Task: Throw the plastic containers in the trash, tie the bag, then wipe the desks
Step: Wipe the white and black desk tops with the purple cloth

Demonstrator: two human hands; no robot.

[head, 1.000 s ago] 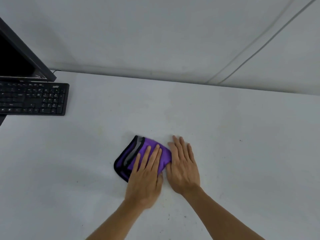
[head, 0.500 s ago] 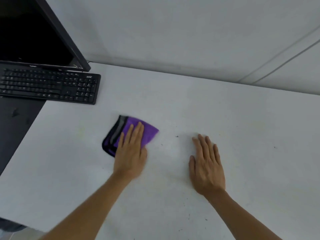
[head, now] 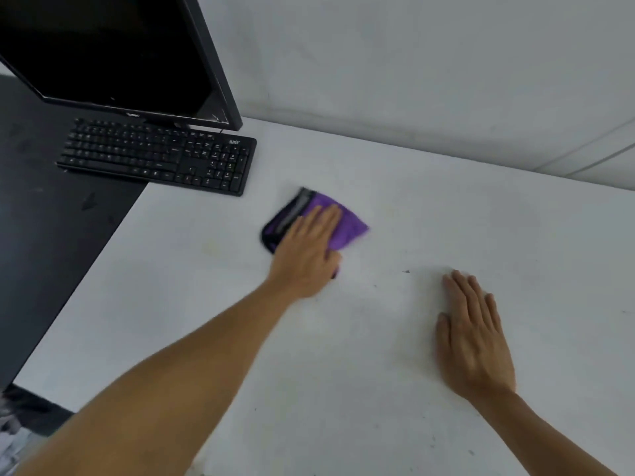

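Purple folded microfibre cloth with a black-and-grey banded edge (head: pixel 347 226) lay on the white matte desk top (head: pixel 464 207), towards its far left part, near the black full-size keyboard (head: pixel 161 156) but apart from it.

Hands: the left hand (head: pixel 309 249) lay flat on the cloth, fingers straight and close together, pressing it to the surface; both were blurred. The right hand (head: pixel 476 341) rested palm-down on the bare desk well to the right of the cloth, fingers slightly spread, holding nothing.

Progress: no plastic containers and no trash bag were in view, so those steps could not be verified. Wiping was judged to be under way. Small dark specks remained on the white surface between and in front of the hands. The adjoining black desk surface (head: pixel 51 228), carrying the black flat-screen monitor (head: pixel 113 49), showed smudges and appeared to be outstanding.

Orientation: the banded edge faced left, towards the dark desk, and ran diagonally from far right to near left. The free purple corner pointed right. The hand covered the near portion, so the long axis could not be fixed firmly. The visible outline suggested it ran roughly left to right, from band to corner.
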